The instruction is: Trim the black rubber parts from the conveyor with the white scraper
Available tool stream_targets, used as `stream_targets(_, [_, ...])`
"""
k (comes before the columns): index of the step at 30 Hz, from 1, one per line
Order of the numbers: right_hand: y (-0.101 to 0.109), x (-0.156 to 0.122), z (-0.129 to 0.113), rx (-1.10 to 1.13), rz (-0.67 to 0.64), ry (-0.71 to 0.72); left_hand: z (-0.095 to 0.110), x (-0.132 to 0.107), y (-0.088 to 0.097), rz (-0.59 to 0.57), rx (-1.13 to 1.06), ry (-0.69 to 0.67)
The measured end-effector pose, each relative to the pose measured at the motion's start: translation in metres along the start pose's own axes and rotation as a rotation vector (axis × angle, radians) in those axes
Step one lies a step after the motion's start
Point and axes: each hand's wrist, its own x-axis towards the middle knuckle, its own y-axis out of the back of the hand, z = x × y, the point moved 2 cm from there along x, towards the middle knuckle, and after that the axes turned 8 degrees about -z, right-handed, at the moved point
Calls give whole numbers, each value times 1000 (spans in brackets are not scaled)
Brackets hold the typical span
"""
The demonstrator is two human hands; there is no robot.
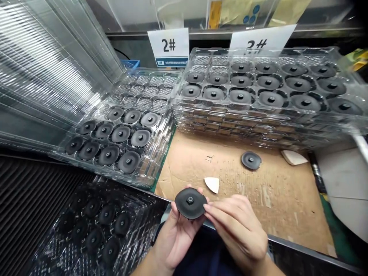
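A black disc with rounded corners and a small raised hub [190, 205] is held up in front of me, hub side facing the camera. My left hand [179, 237] supports it from below and behind, with the thumb at its left edge. At the right edge, the fingertips of my right hand [240, 226] pinch the rim. A second black disc [251, 160] lies alone on the cardboard [184, 153] beyond my hands. Nearer to me on that cardboard is a small white wedge-shaped piece [212, 184].
Stacked clear trays [230, 128] with black discs stand at the back right. An open clear tray [149, 153], part filled with discs, sits at the left. Below it is another tray of discs [93, 239]. Another white wedge [293, 157] lies at the right.
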Motion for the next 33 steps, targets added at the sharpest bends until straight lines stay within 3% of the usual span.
stream_targets(16, [-2,-4,15,224,-63,-227,-2,7,5,76,42,-60])
stream_targets(24, [-5,-5,18,303,-16,-318,-3,7,3,140,112,-86])
stream_targets(28, [-7,-9,17,376,-4,-358,-3,7,1,98,132,-98])
stream_targets(33, [-20,-20,25,588,167,-652,-5,5,0,78,124,-81])
